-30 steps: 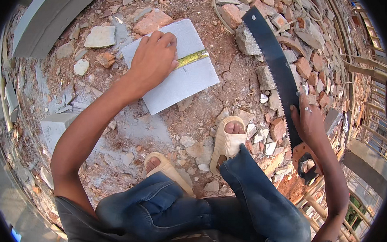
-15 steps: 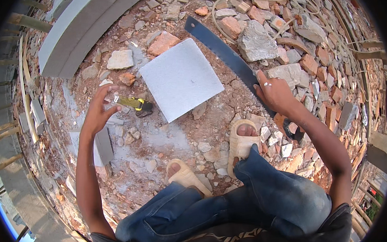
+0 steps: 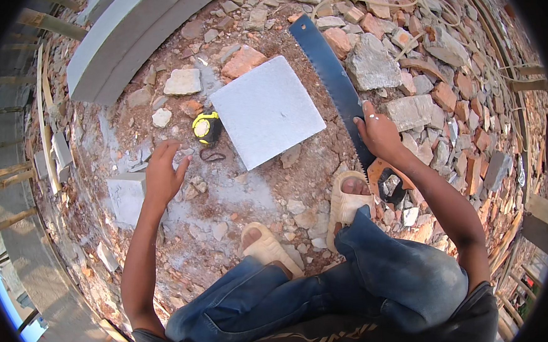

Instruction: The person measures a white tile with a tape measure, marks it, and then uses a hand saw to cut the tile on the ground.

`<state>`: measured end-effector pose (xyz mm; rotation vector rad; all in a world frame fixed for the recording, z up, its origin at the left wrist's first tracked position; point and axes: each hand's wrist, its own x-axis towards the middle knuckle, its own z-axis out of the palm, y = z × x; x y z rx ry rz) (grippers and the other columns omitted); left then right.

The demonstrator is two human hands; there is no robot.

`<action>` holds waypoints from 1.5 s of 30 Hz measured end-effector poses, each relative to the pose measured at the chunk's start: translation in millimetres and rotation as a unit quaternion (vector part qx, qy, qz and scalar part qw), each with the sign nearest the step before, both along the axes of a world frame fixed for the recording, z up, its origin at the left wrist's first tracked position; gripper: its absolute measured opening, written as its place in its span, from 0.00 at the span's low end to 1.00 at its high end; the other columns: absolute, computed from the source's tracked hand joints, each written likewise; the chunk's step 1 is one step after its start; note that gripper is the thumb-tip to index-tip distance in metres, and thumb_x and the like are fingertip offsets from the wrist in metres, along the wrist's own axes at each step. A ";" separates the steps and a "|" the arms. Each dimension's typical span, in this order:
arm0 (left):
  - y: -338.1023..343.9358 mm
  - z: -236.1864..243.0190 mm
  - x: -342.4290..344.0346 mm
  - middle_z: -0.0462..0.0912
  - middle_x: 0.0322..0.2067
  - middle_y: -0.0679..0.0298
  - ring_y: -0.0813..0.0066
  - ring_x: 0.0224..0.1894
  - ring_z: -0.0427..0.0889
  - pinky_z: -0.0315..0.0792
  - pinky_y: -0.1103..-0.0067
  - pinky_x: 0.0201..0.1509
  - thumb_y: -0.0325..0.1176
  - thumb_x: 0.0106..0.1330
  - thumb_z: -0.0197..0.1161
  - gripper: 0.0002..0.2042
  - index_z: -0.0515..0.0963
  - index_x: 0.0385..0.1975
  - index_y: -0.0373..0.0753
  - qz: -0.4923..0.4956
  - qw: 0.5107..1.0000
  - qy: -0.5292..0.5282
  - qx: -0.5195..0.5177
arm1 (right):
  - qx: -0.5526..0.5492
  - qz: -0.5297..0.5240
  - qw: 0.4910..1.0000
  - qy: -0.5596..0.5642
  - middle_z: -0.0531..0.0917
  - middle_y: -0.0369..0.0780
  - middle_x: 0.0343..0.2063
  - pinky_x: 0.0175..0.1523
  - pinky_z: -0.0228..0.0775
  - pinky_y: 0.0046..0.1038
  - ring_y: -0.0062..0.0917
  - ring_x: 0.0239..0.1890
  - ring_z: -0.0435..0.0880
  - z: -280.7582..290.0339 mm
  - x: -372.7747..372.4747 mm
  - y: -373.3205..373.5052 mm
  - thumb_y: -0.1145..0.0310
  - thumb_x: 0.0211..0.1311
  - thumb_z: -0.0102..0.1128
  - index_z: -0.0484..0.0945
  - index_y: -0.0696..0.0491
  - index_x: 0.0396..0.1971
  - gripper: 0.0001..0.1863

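My right hand (image 3: 381,134) pinches the dark blade of a hand saw (image 3: 327,67) near its orange-brown handle, the toothed edge facing left. The saw's tip points away from me. My left hand (image 3: 166,171) is open with its fingers apart, holding nothing. Just beyond it a yellow and black tape measure (image 3: 206,129) lies on the ground, its dark wrist strap trailing toward me. A square, light grey block (image 3: 269,112) lies flat between the tape measure and the saw. Beside my left hand sits a smaller pale block (image 3: 127,195), partly covered by my wrist.
Long grey blocks (image 3: 134,41) are stacked at the far left. Broken bricks and stones (image 3: 445,95) pile up on the right, with a pale hose (image 3: 423,2) over them. My sandalled feet stand on dusty, stony ground (image 3: 244,198).
My left hand has let go of the tape measure, which now lies on the ground, and has drawn nearer to me. In my right hand, the saw has turned more upright.
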<state>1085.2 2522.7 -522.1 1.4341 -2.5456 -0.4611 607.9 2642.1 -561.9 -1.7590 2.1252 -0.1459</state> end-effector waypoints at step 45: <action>36.8 -106.5 -143.8 0.60 0.67 0.46 0.60 0.68 0.62 0.57 0.67 0.71 0.39 0.73 0.57 0.35 0.47 0.72 0.31 0.297 0.823 0.435 0.215 | -0.037 -0.156 0.895 -0.416 0.77 0.32 0.21 0.30 0.65 0.24 0.15 0.24 0.72 6.5 35.6 -2.0 0.54 0.71 0.60 0.82 0.56 0.49 0.20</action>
